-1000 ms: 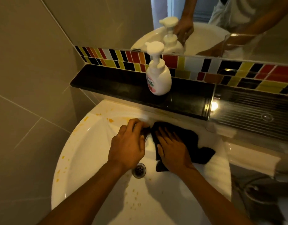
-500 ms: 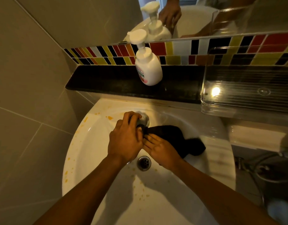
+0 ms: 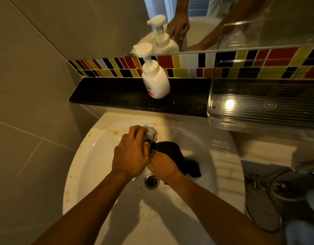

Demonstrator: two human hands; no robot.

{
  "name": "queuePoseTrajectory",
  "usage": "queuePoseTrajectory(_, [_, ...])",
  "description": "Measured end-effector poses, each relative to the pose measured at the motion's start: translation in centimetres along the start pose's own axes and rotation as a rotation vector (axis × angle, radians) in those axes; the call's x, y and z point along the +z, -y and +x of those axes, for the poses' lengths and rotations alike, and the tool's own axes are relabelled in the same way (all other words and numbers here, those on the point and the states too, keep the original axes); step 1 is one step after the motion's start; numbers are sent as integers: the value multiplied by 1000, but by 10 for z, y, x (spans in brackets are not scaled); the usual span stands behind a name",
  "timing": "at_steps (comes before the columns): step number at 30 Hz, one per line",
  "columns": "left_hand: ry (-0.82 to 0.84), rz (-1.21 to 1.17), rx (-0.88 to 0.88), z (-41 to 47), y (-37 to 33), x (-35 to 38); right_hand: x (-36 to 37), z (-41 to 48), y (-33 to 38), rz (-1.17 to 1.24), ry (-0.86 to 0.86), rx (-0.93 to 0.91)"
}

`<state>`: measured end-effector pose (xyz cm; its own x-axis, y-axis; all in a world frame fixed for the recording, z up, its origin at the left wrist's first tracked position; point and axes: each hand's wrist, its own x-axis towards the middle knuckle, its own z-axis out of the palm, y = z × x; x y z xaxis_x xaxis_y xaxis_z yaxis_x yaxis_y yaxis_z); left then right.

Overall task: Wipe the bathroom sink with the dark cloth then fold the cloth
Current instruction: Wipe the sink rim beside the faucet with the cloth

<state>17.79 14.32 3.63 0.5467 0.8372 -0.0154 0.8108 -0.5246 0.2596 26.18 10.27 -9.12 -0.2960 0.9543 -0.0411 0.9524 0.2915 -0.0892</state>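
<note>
A white round sink (image 3: 92, 167) fills the lower middle, with orange-yellow spots along its left rim and in the bowl. The dark cloth (image 3: 177, 156) lies bunched in the bowl, right of the tap. My left hand (image 3: 130, 153) is curled around the chrome tap (image 3: 151, 136) at the back of the bowl. My right hand (image 3: 162, 167) rests on the cloth's near edge, fingers bent into it, just above the metal drain (image 3: 151, 181). The two hands touch each other.
A white pump soap bottle (image 3: 155, 77) stands on the black ledge (image 3: 108, 96) behind the sink. A clear ribbed plastic tray (image 3: 264, 106) sits on the ledge at right. Mirror and coloured tiles above; grey tiled wall at left; hose and fittings at lower right.
My right hand has slid left over the cloth toward the tap, bunching the cloth up. My left hand has closed around the tap, and the view has shifted.
</note>
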Motion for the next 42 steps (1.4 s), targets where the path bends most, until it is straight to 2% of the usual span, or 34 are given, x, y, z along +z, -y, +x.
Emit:
queuePoseTrajectory(1, [6,6,-2,0,0,-1,2,-5,-7,-27,-24,-37])
queuePoseTrajectory(2, [13,13,1,-1,0,-1,3,-14,-16,57,-75,-21])
queuePoseTrajectory(5, [19,15,20,-1,2,-5,-7,-52,-47,125,-38,81])
queuePoseTrajectory(7, [15,3,35,0,2,-7,-24,-72,-69,276,-35,336])
queuePoseTrajectory(9, [8,4,42,-2,2,-5,-38,-87,-77,284,12,519])
queuePoseTrajectory(11, [26,-6,36,-4,1,-6,-40,-105,-70,283,22,462])
queuePoseTrajectory(13, [81,-33,24,-3,-1,-10,-41,-131,-61,461,-89,530])
queuePoseTrajectory(15, [101,-15,20,-3,-3,-12,-38,-155,-66,310,-88,589])
queuePoseTrajectory(17, [29,58,54,-19,-6,-12,-39,-174,-64,293,-45,657])
queuePoseTrajectory(19, [-92,124,175,-49,-15,-2,-42,-189,-54,353,-7,711])
queuePoseTrajectory(21, [-134,132,306,-83,-33,13,-47,-203,-43,394,-90,746])
queuePoseTrajectory(23, [-82,130,390,-113,-50,34,-57,-219,-27,449,-139,811])
queuePoseTrajectory(24, [-1,93,393,-124,-58,46,-59,-227,-20,496,-145,838])
queuePoseTrajectory(26, [194,1,341,-141,-72,67,-62,-244,-2,604,-143,901])
queuePoseTrajectory(28, [302,-96,280,-147,-79,79,-62,-260,15,665,-134,914])
queuePoseTrajectory(32, [355,-218,266,-151,-96,86,-50,-288,36,850,-269,903])
queuePoseTrajectory(34, [362,-253,202,-148,-104,86,-46,-289,32,947,-388,999])
queuePoseTrajectory(36, [339,-300,147,-144,-110,85,-45,-286,22,993,-417,1155])
queuePoseTrajectory(39, [300,-155,198,-143,-113,87,-47,-282,12,1089,-372,1278])
queuePoseTrajectory(42, [225,17,274,-146,-111,85,-49,-278,9,1053,-315,1243])
